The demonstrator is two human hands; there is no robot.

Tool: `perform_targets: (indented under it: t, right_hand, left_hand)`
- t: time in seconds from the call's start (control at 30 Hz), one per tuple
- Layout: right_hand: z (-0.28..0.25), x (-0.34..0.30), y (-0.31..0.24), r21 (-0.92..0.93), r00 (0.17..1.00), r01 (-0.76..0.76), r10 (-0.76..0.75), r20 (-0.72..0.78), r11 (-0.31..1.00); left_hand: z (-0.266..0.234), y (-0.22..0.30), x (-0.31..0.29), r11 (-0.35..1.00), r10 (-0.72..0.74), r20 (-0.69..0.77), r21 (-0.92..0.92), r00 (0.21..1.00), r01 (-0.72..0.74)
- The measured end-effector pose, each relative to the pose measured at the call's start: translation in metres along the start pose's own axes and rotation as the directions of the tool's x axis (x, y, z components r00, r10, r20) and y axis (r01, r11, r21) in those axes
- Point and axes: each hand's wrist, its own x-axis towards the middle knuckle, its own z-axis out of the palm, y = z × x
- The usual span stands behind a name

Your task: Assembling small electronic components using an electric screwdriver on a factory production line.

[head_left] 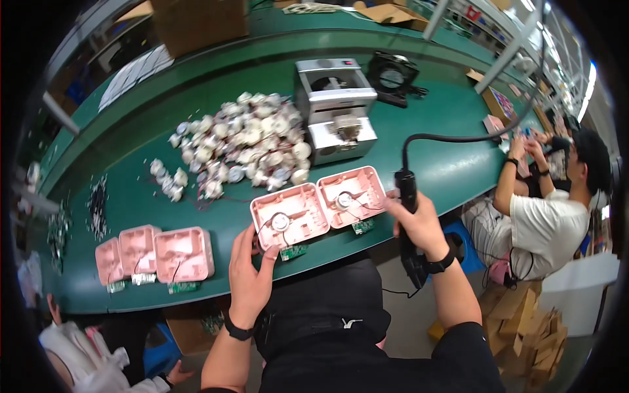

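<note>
Two pink plastic housing halves lie open side by side in front of me. Each has a small round speaker-like part with wires inside and a green circuit board at its front edge, such as the left board. My left hand is open at the left half's front-left corner, thumb and fingers apart beside it. My right hand is closed around a black electric screwdriver, which hangs on a thick cable. Its fingertips are beside the right half's right edge; the tool's middle is hidden by the hand.
Behind the housings is a heap of white round wired parts. A grey metal machine and a black fan stand farther back. More pink housings and small loose pieces lie left. A co-worker sits at the right.
</note>
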Motion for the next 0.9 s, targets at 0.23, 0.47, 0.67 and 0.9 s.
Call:
perform_targets:
  t: [0.23,0.47,0.67,0.9]
  right_hand:
    - [-0.052,0.014,0.020,0.026,1.000,-0.002,0.003,-0.023,1.000]
    - [-0.151,0.075,0.042,0.036,0.971,-0.055,0.062,-0.231,0.998]
    - [-0.221,0.138,0.033,-0.079,0.814,-0.015,-0.033,-0.580,0.997]
    - [-0.191,0.090,0.053,-0.235,0.865,0.050,-0.160,-0.476,0.971]
  left_hand:
    - [0.045,0.040,0.009,1.000,-0.001,0.135,0.030,0.991,-0.003]
    - [0.149,0.085,0.077,0.956,0.266,0.414,-0.233,0.871,-0.181]
    - [0.210,0.097,0.111,0.908,0.417,0.252,-0.148,0.873,-0.391]
    - [0.045,0.061,0.032,0.967,0.228,0.259,0.048,0.939,-0.248]
